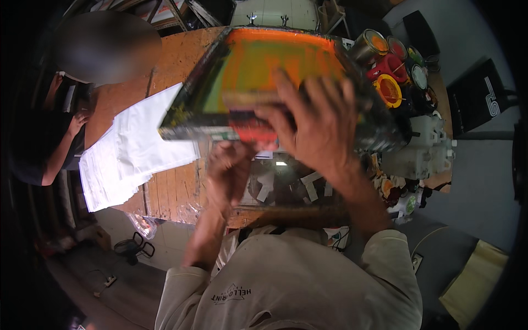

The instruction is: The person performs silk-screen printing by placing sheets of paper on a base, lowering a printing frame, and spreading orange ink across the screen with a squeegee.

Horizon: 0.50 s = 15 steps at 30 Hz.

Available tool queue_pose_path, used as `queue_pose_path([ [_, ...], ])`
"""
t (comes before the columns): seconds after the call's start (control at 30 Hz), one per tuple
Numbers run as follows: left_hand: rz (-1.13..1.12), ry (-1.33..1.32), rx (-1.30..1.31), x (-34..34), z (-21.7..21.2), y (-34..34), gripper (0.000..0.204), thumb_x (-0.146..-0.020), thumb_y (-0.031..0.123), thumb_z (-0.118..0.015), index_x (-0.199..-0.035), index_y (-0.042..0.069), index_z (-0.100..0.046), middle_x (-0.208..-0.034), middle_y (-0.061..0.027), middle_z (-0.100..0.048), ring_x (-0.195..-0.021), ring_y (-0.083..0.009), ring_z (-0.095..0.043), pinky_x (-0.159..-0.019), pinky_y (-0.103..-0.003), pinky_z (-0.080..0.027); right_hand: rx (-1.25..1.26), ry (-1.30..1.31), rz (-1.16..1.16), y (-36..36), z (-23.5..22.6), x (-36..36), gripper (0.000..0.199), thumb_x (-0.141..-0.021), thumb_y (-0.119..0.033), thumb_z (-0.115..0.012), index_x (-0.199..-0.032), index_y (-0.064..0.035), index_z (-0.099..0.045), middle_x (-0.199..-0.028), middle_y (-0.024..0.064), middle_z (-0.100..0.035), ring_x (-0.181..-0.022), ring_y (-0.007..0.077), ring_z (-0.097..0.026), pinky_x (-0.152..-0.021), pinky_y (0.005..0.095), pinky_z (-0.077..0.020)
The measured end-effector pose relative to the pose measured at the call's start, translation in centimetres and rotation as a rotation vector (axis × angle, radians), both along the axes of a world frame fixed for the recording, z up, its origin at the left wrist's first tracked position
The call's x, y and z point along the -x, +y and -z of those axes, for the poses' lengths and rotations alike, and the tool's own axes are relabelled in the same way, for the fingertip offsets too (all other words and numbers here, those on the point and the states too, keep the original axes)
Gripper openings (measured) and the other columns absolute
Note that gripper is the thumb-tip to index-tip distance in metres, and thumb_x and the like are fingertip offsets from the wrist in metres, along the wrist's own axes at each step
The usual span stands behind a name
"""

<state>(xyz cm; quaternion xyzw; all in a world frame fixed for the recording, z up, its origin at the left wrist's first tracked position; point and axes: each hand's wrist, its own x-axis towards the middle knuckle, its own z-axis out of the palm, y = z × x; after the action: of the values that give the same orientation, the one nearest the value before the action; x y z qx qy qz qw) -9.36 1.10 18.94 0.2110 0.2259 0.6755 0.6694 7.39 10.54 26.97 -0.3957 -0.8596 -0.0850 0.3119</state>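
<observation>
A screen-printing frame [190, 132] with dark, paint-stained edges is tilted up over the table, its mesh [258, 60] smeared orange and green. My right hand [324, 121] reaches over the mesh, blurred by motion. Between its thumb and fingers is the end of a brown squeegee [242, 100], also smeared by movement. Below it, my left hand [228, 168] has its fingers curled at the frame's near edge, by a red patch [256, 131]. Under the raised frame lies a dark, shiny printing board [283, 184] with pale tape pieces on it.
White sheets [148, 132] are stacked left on the wooden table [176, 190]. Paint cans [369, 45] and an orange-filled yellow tub [388, 91] crowd the right, near translucent jugs [418, 148]. Hinge clamps [252, 18] stand behind the frame. Another person's arm [63, 146] is at far left.
</observation>
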Motion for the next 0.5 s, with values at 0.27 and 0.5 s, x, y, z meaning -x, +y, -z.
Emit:
queue_pose_path([
  [0.27, -0.382, 2.138, 0.621, 5.8, 15.5, 7.8, 0.033, -0.093, 0.034, -0.069, -0.099, 0.001, -0.070, -0.114, -0.0163, -0.061, -0.110, -0.0368, -0.059, -0.091, -0.046, -0.048, 0.496, -0.136, 0.001, 8.4, -12.0, 1.2, 0.032, -0.099, -0.037, -0.058, -0.092, -0.0061, -0.066, -0.071, 0.0064, -0.065, -0.057, 0.0148, -0.061, -0.054, 0.0327, -0.0460],
  [0.5, -0.300, 1.714, 0.305, 5.9, 15.6, 9.8, 0.029, -0.089, 0.029, -0.077, -0.095, 0.002, -0.070, -0.094, -0.0190, -0.067, -0.080, -0.0317, -0.069, -0.071, -0.042, -0.054, 0.660, -0.008, 0.216, 11.5, -17.0, 3.4, 0.038, -0.101, -0.030, -0.057, -0.075, -0.0042, -0.063, -0.054, 0.0027, -0.055, -0.048, 0.0103, -0.055, -0.049, 0.0312, -0.0433],
])
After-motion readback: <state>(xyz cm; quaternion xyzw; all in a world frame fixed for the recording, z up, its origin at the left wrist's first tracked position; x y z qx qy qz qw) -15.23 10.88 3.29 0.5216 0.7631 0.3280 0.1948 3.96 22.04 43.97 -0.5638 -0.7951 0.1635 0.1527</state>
